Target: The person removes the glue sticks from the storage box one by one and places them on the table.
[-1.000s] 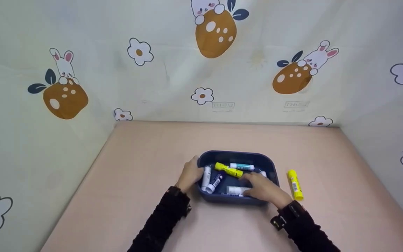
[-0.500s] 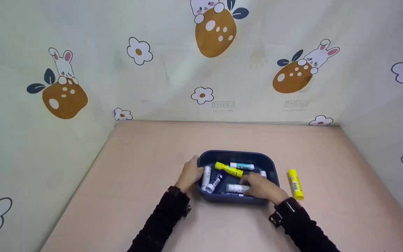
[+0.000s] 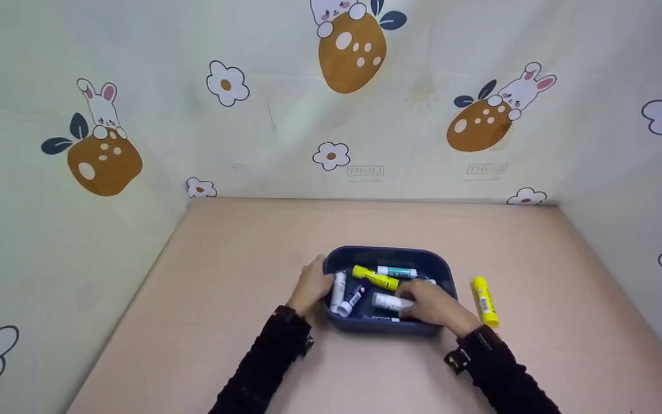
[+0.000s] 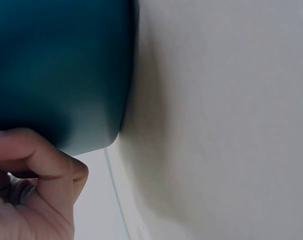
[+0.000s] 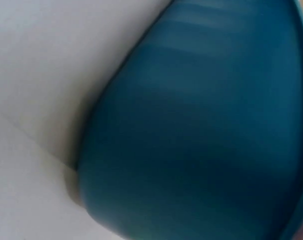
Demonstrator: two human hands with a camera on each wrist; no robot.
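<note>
White tube [image 3: 387, 302] was pinched by right fingers [image 3: 410, 289]; left fingers [image 4: 49, 160] gripped the bin [image 3: 380, 326]. Slack pinching could have dropped the tube.

Remotely, I'm looking forward and down from farther back through the head view; both wrist views are sharing the blue bin [image 3: 365, 326], facing its outside closely.

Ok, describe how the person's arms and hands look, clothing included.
The left sleeve and right sleeve are black and wrinkled, reaching the wrist. Each arm has a dark wrist strap with a small dark device attached. The left grip and right grip are bare, ungloved.
</note>
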